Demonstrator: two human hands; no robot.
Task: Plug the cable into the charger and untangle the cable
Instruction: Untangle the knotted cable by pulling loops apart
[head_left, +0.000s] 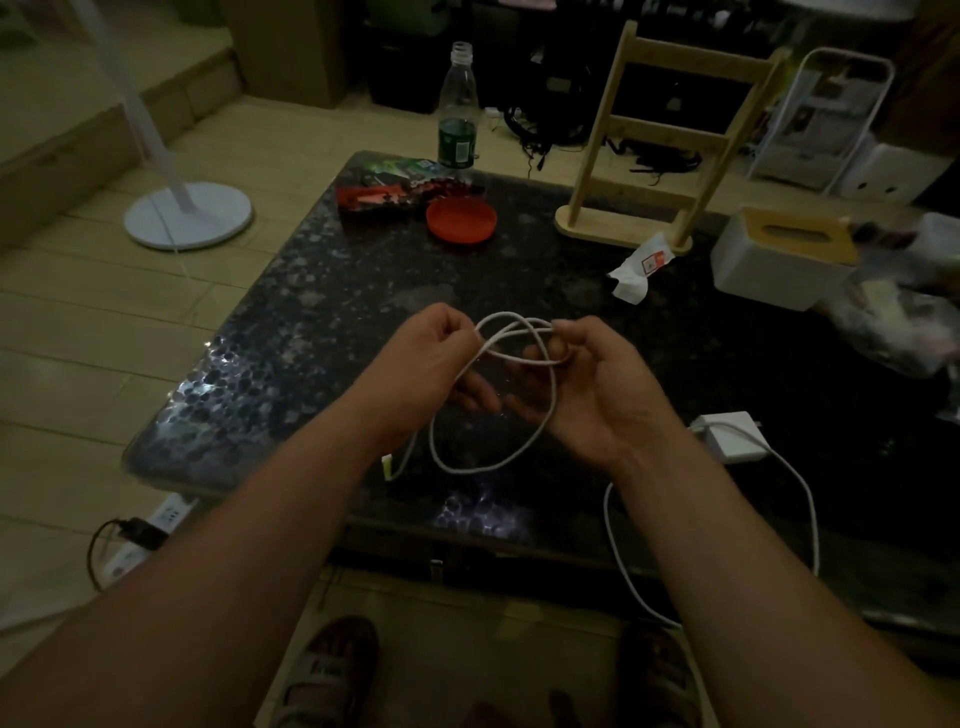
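Left hand (431, 364), right hand (597, 384) each pinch looped cable (506, 315) above table (311, 322); cable runs from charger (727, 436). Uncapped bottle (457, 104): contents unclear.

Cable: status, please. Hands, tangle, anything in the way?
Left hand pinches cable; right hand pinches its crossed loop. Tangle not yet undone. Charger on table by right wrist, cable apparently plugged. Nothing blocking.

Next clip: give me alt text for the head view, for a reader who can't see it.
Two bare hands hold a tangled white cable over a dark speckled table, dimly lit: left hand and right hand each pinch one side of its crossed loops. The cable trails to a white charger lying at the right.
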